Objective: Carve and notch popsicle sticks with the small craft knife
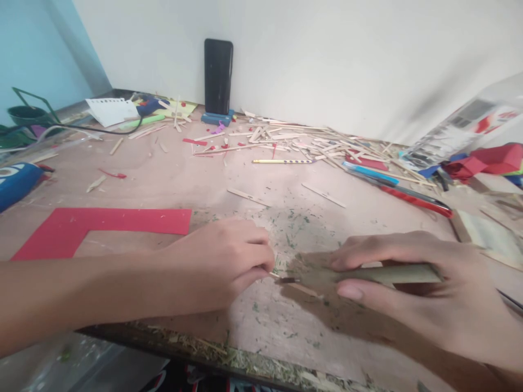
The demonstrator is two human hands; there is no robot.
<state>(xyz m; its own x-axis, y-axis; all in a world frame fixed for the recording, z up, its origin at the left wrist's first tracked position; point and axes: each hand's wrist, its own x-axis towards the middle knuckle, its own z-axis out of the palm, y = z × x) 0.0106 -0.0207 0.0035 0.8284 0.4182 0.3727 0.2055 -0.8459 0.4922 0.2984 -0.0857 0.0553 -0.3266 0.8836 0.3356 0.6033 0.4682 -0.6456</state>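
My left hand (pixel 237 256) is closed, its fingertips pinching a thin wooden stick (pixel 306 289) low over the table. The stick's free end points right. In my right hand (pixel 412 294) is a tool with a pale olive handle (pixel 404 273) and a narrow dark tip (pixel 289 280); its exact kind is blurred. The handle runs between thumb and fingers, and the dark tip overlaps the stick just right of my left fingertips. Beyond my hands lie two short wooden sticks (pixel 248 196) on the tabletop.
An L-shaped red paper piece (pixel 118 219) lies beside my left forearm. A phone (pixel 218 76) stands in a blue holder against the wall. Loose sticks (pixel 286 133), a pencil (pixel 281 161) and pens (pixel 417 198) spread along the back. Green shavings litter the wooden table (pixel 261 337).
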